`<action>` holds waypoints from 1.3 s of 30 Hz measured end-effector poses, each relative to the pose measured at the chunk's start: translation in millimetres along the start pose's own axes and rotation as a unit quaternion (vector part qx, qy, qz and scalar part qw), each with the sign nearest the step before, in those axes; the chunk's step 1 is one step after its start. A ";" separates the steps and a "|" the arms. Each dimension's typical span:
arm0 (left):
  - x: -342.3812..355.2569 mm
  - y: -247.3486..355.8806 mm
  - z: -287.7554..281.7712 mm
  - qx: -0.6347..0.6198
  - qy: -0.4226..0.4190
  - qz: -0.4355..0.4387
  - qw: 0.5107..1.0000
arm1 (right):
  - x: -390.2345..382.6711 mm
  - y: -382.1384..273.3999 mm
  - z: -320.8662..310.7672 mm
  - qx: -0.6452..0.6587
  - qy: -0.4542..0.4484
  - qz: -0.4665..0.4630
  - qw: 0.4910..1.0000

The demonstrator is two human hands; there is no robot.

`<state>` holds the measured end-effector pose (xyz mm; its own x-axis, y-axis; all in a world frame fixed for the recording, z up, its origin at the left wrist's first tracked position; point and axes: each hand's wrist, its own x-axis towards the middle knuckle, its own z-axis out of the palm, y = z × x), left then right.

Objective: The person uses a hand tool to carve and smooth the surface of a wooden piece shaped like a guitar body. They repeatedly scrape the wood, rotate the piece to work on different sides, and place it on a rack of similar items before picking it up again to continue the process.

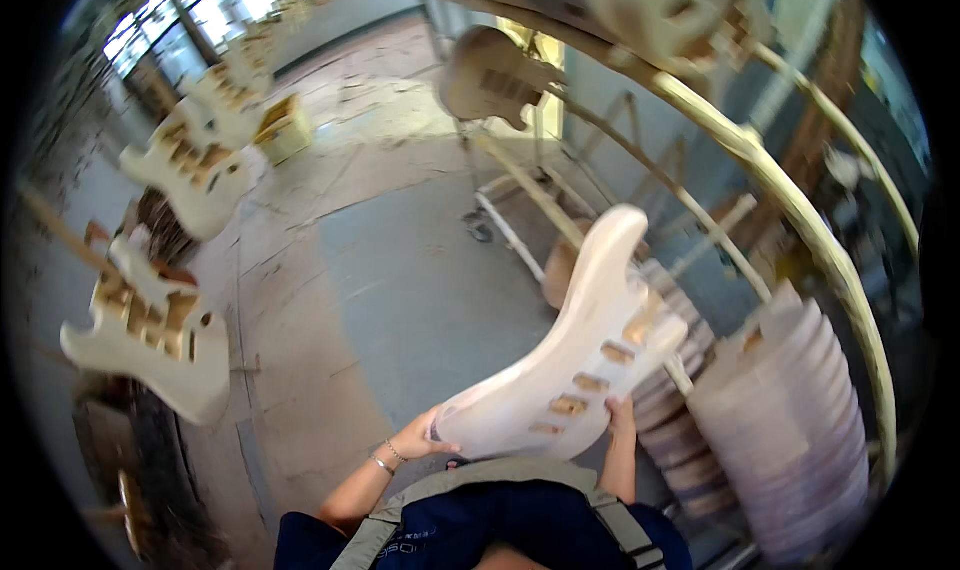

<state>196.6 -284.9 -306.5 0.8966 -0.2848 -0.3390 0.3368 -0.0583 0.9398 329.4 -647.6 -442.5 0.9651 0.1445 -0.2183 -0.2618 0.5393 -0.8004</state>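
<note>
A pale, unfinished electric guitar body [520,385] with several routed cavities is held in front of my chest, its long horn pointing up and away. My left hand [422,438] grips its lower left edge, the thumb lying on the face and the fingers partly hidden beneath. On the other side my right hand [620,418] closes around the edge beside the cavities. Close to my right hand stands a stack of similar guitar bodies [780,410], packed face to face.
More white guitar bodies [150,335] hang along the left wall. A yellow crate [284,130] sits on the floor farther off. At the right, a rack with a curved wooden rail [790,190] carries bodies, one hanging guitar body [490,78] near its far end.
</note>
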 end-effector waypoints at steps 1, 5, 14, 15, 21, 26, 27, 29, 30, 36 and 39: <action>-10.3 -9.8 -26.4 0.097 -0.001 0.006 0.995 | -4.3 20.3 9.2 -0.004 0.013 -0.023 1.000; -73.1 58.4 -60.0 0.104 0.013 0.113 0.988 | -24.7 33.9 80.6 -0.093 -0.125 0.021 0.988; -224.4 68.1 -49.2 -0.119 0.200 0.532 0.814 | 2.2 53.3 314.2 -0.329 -0.624 0.089 0.703; -238.4 62.3 -38.7 -0.094 0.236 0.556 0.791 | 3.1 62.0 340.6 -0.344 -0.668 0.104 0.651; -309.7 61.4 13.5 0.056 0.601 0.372 0.705 | -107.5 82.7 536.6 -0.147 -0.585 -0.082 0.794; -355.8 53.5 35.9 0.087 0.763 0.322 0.554 | -209.9 38.7 708.2 -0.095 -0.679 -0.445 0.576; -365.9 60.1 37.3 0.100 0.776 0.318 0.536 | -224.6 28.3 734.5 -0.078 -0.653 -0.527 0.538; -381.9 71.8 44.7 0.120 0.801 0.308 0.500 | -234.5 13.5 768.1 -0.184 -0.771 -0.410 0.450; -388.2 75.7 47.7 0.119 0.815 0.321 0.468 | -244.4 13.6 775.5 -0.232 -0.823 -0.343 0.389; -424.5 115.8 54.4 0.125 0.855 0.391 0.319 | -263.8 -12.9 710.2 -0.189 -0.718 -0.528 0.412; -434.7 139.9 44.4 0.175 0.845 0.397 0.312 | -269.8 -25.9 693.5 -0.175 -0.673 -0.592 0.407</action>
<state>-158.9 -211.8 -25.7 -0.3721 0.5511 0.7468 0.0290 -0.7973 0.6028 77.3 -125.2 24.3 -0.5196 0.4053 0.7521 0.6322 0.7746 0.0193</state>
